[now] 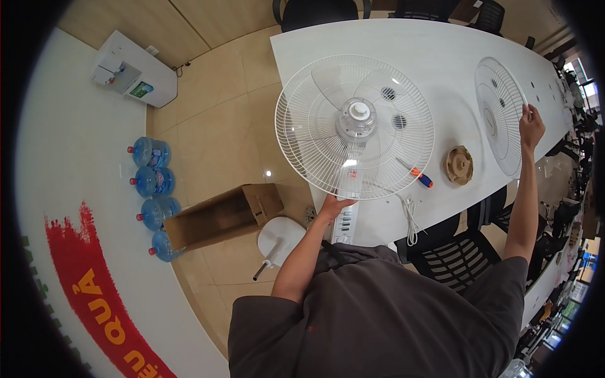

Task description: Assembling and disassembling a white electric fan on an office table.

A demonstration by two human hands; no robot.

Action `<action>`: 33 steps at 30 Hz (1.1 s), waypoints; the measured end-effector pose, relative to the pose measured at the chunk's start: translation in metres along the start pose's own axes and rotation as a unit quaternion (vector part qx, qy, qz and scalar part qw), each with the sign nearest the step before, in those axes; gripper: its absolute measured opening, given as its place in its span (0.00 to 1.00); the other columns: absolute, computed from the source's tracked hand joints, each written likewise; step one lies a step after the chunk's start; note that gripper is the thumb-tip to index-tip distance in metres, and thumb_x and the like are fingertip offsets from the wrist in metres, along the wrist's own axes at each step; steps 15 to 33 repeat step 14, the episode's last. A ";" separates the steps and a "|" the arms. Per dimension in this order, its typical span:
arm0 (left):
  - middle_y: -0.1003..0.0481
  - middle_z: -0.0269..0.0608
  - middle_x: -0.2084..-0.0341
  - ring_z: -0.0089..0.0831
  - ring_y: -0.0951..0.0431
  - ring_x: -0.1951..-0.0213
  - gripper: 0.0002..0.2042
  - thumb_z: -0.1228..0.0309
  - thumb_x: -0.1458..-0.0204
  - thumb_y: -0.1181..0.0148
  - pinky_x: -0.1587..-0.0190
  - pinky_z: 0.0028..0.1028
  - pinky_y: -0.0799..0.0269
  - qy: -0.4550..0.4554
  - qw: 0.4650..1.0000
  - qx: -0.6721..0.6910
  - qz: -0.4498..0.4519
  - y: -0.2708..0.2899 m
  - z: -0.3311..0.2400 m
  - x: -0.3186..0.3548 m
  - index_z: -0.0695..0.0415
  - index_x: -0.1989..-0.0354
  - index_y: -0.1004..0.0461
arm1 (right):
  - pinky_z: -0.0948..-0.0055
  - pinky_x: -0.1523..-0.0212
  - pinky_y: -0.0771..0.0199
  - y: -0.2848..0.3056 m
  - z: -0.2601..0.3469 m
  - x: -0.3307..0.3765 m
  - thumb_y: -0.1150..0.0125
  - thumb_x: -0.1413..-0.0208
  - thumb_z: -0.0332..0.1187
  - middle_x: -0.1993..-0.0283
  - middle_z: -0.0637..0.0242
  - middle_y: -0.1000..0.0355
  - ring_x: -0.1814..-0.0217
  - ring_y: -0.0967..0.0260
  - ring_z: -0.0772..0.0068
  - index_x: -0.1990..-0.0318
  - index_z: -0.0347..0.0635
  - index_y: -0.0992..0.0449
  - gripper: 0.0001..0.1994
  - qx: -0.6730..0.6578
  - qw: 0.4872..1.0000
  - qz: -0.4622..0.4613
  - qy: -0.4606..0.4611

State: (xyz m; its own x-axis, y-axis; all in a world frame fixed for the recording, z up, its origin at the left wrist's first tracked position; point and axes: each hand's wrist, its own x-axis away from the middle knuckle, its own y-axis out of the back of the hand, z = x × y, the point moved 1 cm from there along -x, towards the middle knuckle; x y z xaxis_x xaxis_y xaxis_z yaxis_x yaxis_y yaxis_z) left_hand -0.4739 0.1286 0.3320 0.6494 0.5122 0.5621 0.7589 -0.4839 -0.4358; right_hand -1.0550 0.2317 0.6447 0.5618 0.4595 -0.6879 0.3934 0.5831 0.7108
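Note:
An electric fan (357,118) with clear blades and a white wire rear grille lies on the white table, its hub facing up. My left hand (333,208) is closed at the grille's lower edge, beside the fan's white control panel (344,222) with its row of buttons. To the right, my right hand (532,128) grips the rim of a round white front grille (500,120), held tilted over the table. Between the two grilles sit a screwdriver (422,177) with an orange and blue handle and a brown moulded-pulp piece (459,166).
A white power cord (411,222) is bundled by the table's near edge. On the floor at left are an open cardboard box (220,217), a round white stand base (277,239) with a pole, and several blue water bottles (153,181). Chairs (450,258) surround the table (454,57).

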 end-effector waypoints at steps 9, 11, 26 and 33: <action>0.25 0.44 0.51 0.34 0.22 0.53 0.35 0.76 0.58 0.28 0.51 0.32 0.26 -0.008 0.998 -0.053 -0.036 -0.007 -0.012 0.010 0.61 0.39 0.37 | 0.64 0.73 0.26 -0.048 -0.011 0.063 0.35 0.44 0.35 0.76 0.53 0.24 0.75 0.23 0.55 0.61 0.40 0.19 0.09 -0.004 0.999 -0.015 0.051; 0.24 0.44 0.52 0.33 0.22 0.54 0.34 0.75 0.58 0.28 0.51 0.32 0.26 0.013 0.999 -0.027 -0.039 -0.007 -0.008 0.010 0.61 0.39 0.36 | 0.64 0.72 0.25 -0.055 -0.001 0.080 0.36 0.44 0.33 0.72 0.54 0.22 0.73 0.23 0.53 0.60 0.41 0.20 0.08 -0.020 0.994 -0.027 0.105; 0.25 0.44 0.52 0.32 0.22 0.54 0.34 0.73 0.58 0.26 0.52 0.31 0.26 0.008 0.999 -0.039 -0.028 -0.014 -0.001 0.005 0.62 0.41 0.35 | 0.65 0.65 0.23 -0.072 -0.004 0.119 0.35 0.45 0.31 0.65 0.54 0.21 0.66 0.22 0.55 0.59 0.43 0.20 0.07 -0.030 0.989 0.024 0.144; 0.25 0.44 0.52 0.32 0.22 0.54 0.34 0.73 0.58 0.26 0.52 0.31 0.26 0.008 0.999 -0.039 -0.028 -0.014 -0.001 0.005 0.62 0.41 0.35 | 0.65 0.65 0.23 -0.072 -0.004 0.119 0.35 0.45 0.31 0.65 0.54 0.21 0.66 0.22 0.55 0.59 0.43 0.20 0.07 -0.030 0.989 0.024 0.144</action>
